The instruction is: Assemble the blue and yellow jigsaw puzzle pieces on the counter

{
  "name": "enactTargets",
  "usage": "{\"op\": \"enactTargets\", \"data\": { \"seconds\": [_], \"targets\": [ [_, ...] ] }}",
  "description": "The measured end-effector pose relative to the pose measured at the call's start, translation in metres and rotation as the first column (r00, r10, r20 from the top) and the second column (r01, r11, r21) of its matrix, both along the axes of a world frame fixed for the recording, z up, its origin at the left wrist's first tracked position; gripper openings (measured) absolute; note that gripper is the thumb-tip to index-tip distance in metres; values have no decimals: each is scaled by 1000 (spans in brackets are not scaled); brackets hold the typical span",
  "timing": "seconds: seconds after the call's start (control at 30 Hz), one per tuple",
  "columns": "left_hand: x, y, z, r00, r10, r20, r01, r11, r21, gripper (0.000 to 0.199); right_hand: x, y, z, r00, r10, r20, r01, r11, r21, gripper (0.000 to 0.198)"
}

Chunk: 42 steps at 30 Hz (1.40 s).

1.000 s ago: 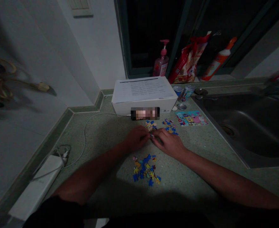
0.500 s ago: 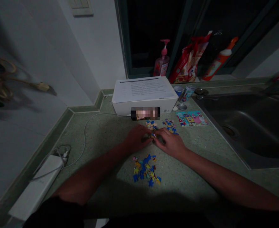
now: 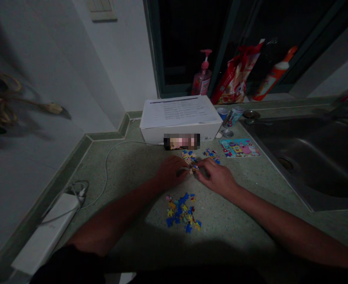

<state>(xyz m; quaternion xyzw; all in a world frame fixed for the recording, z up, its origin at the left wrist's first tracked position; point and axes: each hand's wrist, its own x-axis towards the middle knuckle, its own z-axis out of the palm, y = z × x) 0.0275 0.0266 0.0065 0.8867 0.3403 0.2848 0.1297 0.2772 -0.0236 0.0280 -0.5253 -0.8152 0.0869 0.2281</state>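
Over the counter's middle, several jigsaw pieces (image 3: 193, 168) joined in a small cluster sit between my two hands. My left hand (image 3: 171, 172) has its fingertips closed on the cluster's left edge. From the other side, my right hand (image 3: 217, 175) pinches the right edge with thumb and forefinger. Just behind lie more puzzle pieces (image 3: 188, 154), partly covered by the fingers, and another group of pieces (image 3: 211, 154) is to their right. Nearer to me, a loose pile of blue and yellow pieces (image 3: 181, 213) is spread out. A colourful cartoon picture card (image 3: 239, 148) lies flat at the right.
A white box (image 3: 180, 114) stands behind, with a blurred phone-like object (image 3: 182, 141) leaning on it. A can (image 3: 233, 116) is beside the box. The steel sink (image 3: 298, 203) borders the right, and a power strip (image 3: 48, 232) with a white cable lies left.
My right hand has shifted slightly right, and its fingers have opened a little around the cluster. More of the joined pieces shows between the hands. My left hand is nearly still.
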Motion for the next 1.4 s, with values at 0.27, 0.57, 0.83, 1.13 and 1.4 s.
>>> {"op": "enactTargets", "data": {
  "seconds": [0.27,0.57,0.83,1.13,1.4],
  "targets": [
    [0,0,5,989,139,-52,-140,990,-9,9,48,15,22,989,22,143,7,981,-193,13],
    [0,2,0,969,-48,-241,59,997,41,31,73,12,42,985,87,146,-27,927,-374,5],
    [-1,4,-4,953,-72,-293,108,988,107,26,72,11,46,966,67,249,58,885,-463,5],
    [1,3,-4,944,-26,-330,62,993,100,17,74,15,37,944,-20,328,133,936,-326,5],
    [1,0,-1,975,-43,-219,56,997,53,6,74,15,31,930,-36,366,146,950,-277,10]
  ]
}}
